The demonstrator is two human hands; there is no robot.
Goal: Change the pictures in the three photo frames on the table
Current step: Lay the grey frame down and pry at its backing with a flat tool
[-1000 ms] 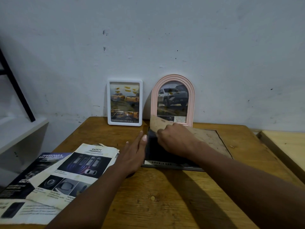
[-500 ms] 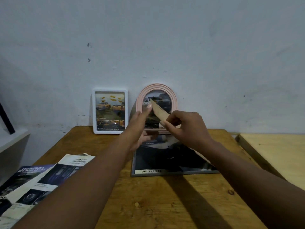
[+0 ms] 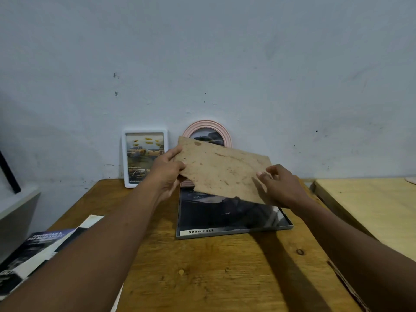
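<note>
Brown fibreboard, a stained backing board (image 3: 222,170), hangs tilted above the grey frame (image 3: 225,218), which lies flat (a picture marked DOUBLE CAB inside) towards the table's (image 3: 202,266) far edge. The left hand (image 3: 167,172) grips the board's left edge, fingers curled round it; the right hand (image 3: 281,188) pinches its right edge. A white frame (image 3: 145,158) and a pink arched frame (image 3: 207,124) stand at the far edge against the wall. Brochures (image 3: 40,248) lie at the left edge.
</note>
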